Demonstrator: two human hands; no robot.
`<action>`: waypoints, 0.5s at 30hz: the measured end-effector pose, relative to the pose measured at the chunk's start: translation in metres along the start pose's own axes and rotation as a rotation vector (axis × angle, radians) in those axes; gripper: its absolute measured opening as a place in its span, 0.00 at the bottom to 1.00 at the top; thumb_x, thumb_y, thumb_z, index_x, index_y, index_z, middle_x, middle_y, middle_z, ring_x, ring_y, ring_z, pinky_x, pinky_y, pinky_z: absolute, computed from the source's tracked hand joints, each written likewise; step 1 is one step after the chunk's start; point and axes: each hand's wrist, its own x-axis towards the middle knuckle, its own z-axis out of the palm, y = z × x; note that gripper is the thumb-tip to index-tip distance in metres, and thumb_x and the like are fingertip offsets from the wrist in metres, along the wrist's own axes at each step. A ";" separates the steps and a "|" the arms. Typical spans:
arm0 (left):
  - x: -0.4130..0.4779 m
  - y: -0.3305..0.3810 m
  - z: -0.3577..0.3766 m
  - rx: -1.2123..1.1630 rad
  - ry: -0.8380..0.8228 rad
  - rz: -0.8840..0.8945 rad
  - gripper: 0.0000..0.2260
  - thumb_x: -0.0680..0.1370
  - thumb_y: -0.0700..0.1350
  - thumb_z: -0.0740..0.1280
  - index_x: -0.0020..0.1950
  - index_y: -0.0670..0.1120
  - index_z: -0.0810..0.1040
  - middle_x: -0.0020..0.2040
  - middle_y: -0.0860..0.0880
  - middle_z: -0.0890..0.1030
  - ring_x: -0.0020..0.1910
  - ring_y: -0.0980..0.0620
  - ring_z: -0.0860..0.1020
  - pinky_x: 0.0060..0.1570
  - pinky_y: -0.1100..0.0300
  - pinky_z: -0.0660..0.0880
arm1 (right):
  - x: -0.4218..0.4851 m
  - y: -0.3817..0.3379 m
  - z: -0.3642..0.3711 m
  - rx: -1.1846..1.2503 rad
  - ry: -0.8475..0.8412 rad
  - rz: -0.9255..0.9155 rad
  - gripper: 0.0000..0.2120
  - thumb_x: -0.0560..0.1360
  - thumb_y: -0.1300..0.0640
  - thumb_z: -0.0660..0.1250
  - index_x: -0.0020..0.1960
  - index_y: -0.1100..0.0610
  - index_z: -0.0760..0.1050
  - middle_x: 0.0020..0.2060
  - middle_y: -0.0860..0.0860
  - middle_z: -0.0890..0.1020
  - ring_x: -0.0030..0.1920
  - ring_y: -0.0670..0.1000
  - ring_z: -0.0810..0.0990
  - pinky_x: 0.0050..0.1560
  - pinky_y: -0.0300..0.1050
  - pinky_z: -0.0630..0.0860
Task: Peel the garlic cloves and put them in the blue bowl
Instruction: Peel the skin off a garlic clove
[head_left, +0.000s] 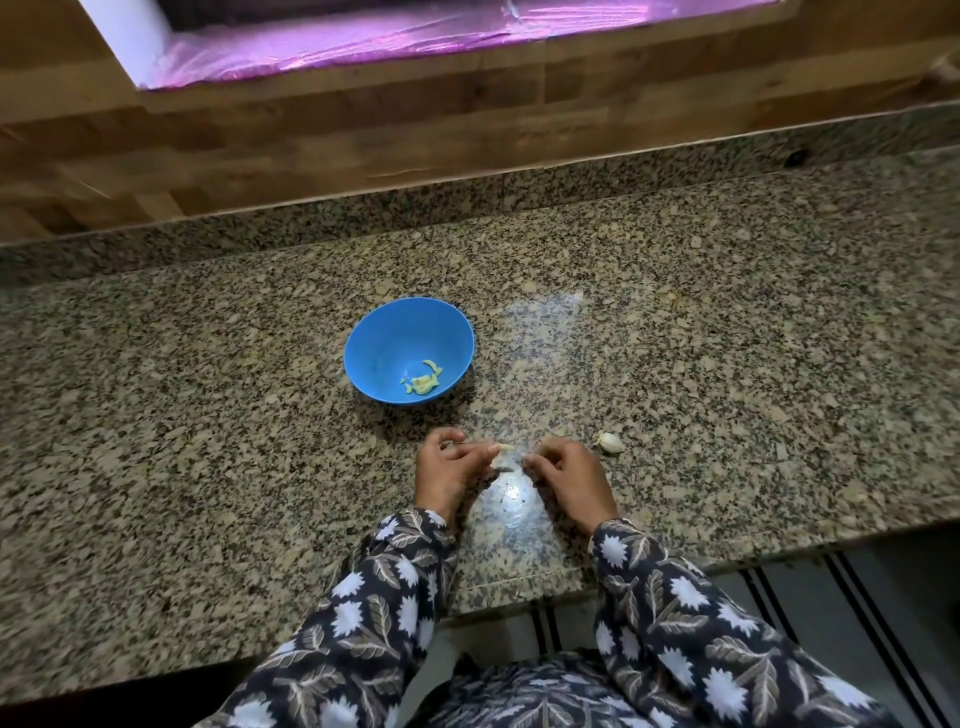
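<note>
A blue bowl (410, 353) stands on the granite counter (208, 426) with several pale peeled garlic pieces (425, 382) at its bottom. Just in front of the bowl, my left hand (449, 475) pinches a small pale garlic clove (503, 448) at its fingertips. My right hand (569, 480) is close beside it with fingers curled, pinching something thin and small that I cannot make out clearly. An unpeeled garlic piece (609, 442) lies on the counter just right of my right hand.
A raised granite ledge (519, 208) and a wooden wall (311, 130) run behind the counter. The counter's front edge (519, 587) is near my sleeves, with striped floor (841, 597) showing at the lower right.
</note>
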 end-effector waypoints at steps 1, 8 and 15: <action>0.000 0.000 0.000 0.034 0.003 0.006 0.16 0.69 0.29 0.71 0.48 0.41 0.67 0.39 0.42 0.81 0.30 0.54 0.81 0.29 0.64 0.77 | -0.002 0.001 0.000 -0.035 0.028 -0.012 0.07 0.74 0.54 0.67 0.47 0.57 0.80 0.40 0.47 0.81 0.39 0.46 0.78 0.42 0.36 0.74; 0.002 0.000 -0.003 0.227 -0.054 0.067 0.14 0.71 0.30 0.70 0.48 0.41 0.69 0.38 0.41 0.81 0.32 0.48 0.80 0.35 0.59 0.80 | -0.003 -0.003 0.003 0.082 -0.016 -0.145 0.11 0.76 0.54 0.64 0.55 0.55 0.80 0.47 0.49 0.83 0.46 0.47 0.80 0.49 0.42 0.76; -0.003 0.000 -0.005 0.538 -0.038 0.267 0.15 0.71 0.36 0.72 0.47 0.47 0.67 0.39 0.46 0.83 0.40 0.50 0.82 0.43 0.57 0.78 | 0.001 -0.002 0.003 0.191 -0.008 -0.093 0.08 0.75 0.55 0.67 0.47 0.58 0.83 0.39 0.50 0.84 0.39 0.47 0.81 0.45 0.44 0.77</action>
